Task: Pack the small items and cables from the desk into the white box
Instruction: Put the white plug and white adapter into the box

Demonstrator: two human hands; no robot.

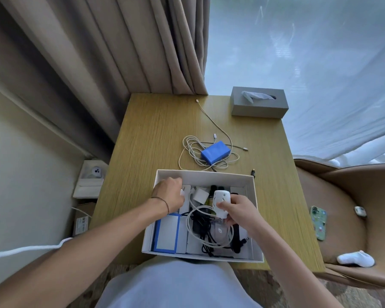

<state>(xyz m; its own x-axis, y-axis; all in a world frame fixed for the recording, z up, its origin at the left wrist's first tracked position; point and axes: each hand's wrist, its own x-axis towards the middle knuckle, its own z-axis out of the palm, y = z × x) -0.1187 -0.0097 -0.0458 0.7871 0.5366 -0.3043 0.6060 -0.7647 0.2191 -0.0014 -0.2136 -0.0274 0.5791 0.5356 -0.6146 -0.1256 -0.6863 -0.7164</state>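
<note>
A small white bottle-shaped device (pixel 220 204) is gripped by the right hand (pixel 239 211) above the middle of the white box (pixel 206 175), which sits at the near edge of the tabletop (pixel 156 134). The left hand (pixel 169 193) is curled inside the box's far left corner; whether anything is held there cannot be told. White cables (pixel 191 150) and a blue block (pixel 216 152) lie just beyond the box.

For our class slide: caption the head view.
Right hand lowers a white device into the white box; cables remain on the desk.
</note>
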